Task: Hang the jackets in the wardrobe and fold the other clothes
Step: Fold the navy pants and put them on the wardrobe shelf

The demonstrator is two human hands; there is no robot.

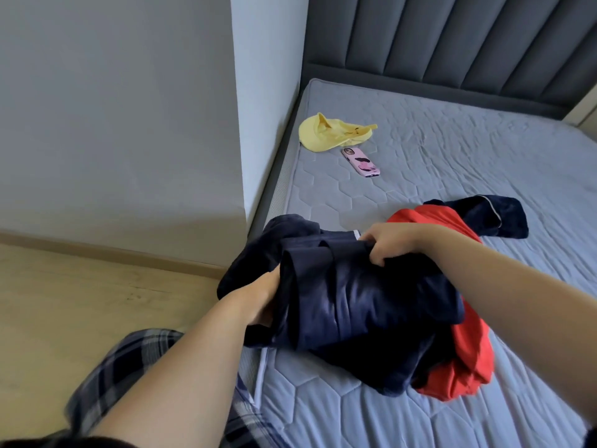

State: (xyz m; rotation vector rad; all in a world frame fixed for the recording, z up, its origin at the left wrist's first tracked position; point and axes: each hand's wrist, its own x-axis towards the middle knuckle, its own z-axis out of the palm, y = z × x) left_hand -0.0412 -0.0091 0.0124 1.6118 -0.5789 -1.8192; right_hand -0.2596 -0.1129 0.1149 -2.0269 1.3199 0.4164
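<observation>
A: Ur hands?
B: Both curled tight on navy garment (352,305), near edge of mattress (420,156): left hand (263,297) w/ left side, right hand (389,242) w/ top edge. Red garment (465,350) under it, right.

- Dark navy cloth garment (355,302), centre of the frame: smooth fabric with a faint satin sheen on its folds.
- Bright red cloth garment (468,350), lower right: matt, soft and creased.
- Grey quilted mattress (452,163): matt fabric stitched in a hexagon pattern.
- Dark grey padded headboard (452,43), top right: matt upholstery in vertical channels.
- Yellow cloth cap (326,132): matt.
- Pink phone case (361,162): smooth, slightly glossy.
- Pale wood-look floor (80,302), left: smooth, low sheen.
</observation>
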